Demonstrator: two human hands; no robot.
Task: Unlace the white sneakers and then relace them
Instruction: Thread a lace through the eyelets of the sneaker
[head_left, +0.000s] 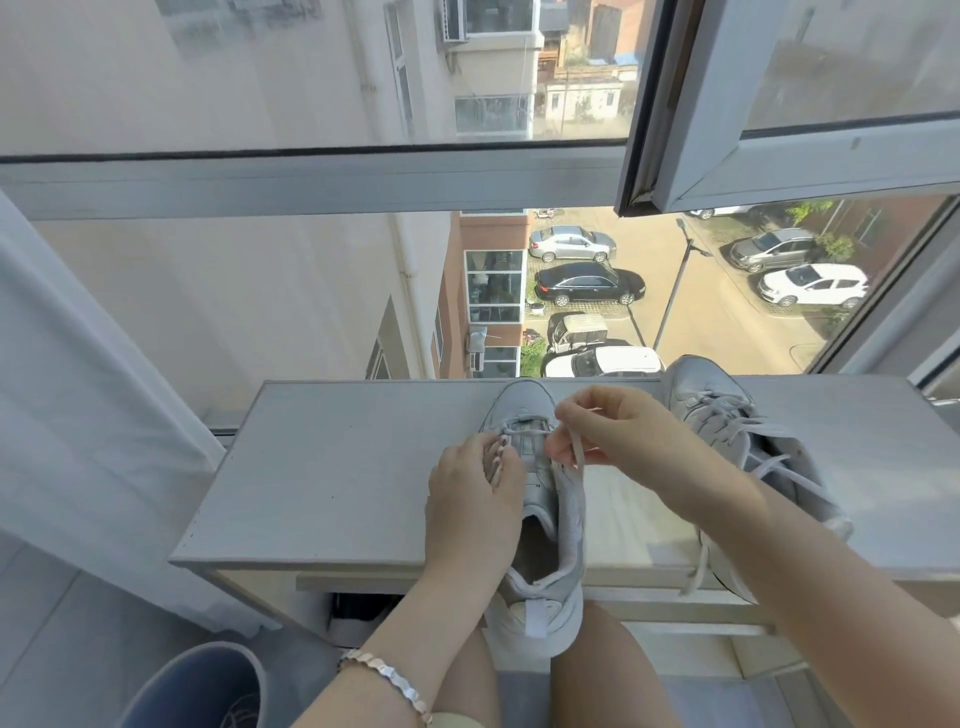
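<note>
A white sneaker (551, 501) is sitting on a grey table (332, 467) by a window, toe pointing away, heel hanging over the near edge between the person's knees. Only its lowest eyelets near the toe are carrying lace. The left hand (472, 499) is gripping the sneaker's left side, fingers curled at the eyelets. The right hand (618, 426) is raised just above the toe, pinching the flat lace (575, 452), which is hanging down. A second sneaker (727, 421) is lying to the right, loosely laced, partly under the right forearm. A bracelet (387, 680) is circling the left wrist. A blue bin (197, 680) is standing lower left, beside a white curtain (78, 441). Parked cars (589, 285) are showing far below outside.
</note>
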